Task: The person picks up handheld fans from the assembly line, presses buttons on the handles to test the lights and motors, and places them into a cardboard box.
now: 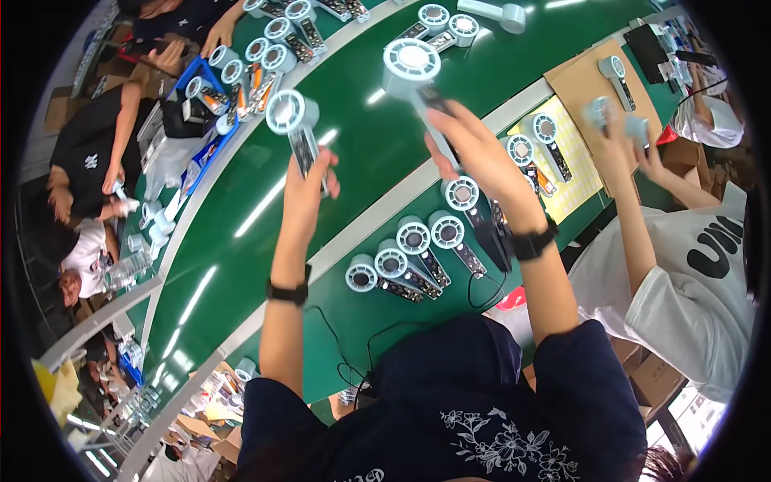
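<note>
My left hand (307, 189) is wrapped round the handle of a light-blue handheld fan (290, 112), holding it up over the green belt, its round head away from me. Dark circuit parts show along its open handle. In my right hand (482, 153) is a second handheld fan (411, 63), gripped by the handle and slightly blurred. Its head is raised above the belt, and my fingers cover part of the handle. Below and between my forearms, several similar fans (414, 238) lie in a row on the green worktop (337, 329), their handles open with circuit boards exposed.
A metal rail (365, 210) divides worktop from belt (241, 213). At right, a co-worker's blurred hands (614, 149) hold fan parts by a cardboard sheet (582, 84) and yellow mat (580, 197). A blue tray (189, 72) stands across the belt. Thin black cables (341, 353) lie near me.
</note>
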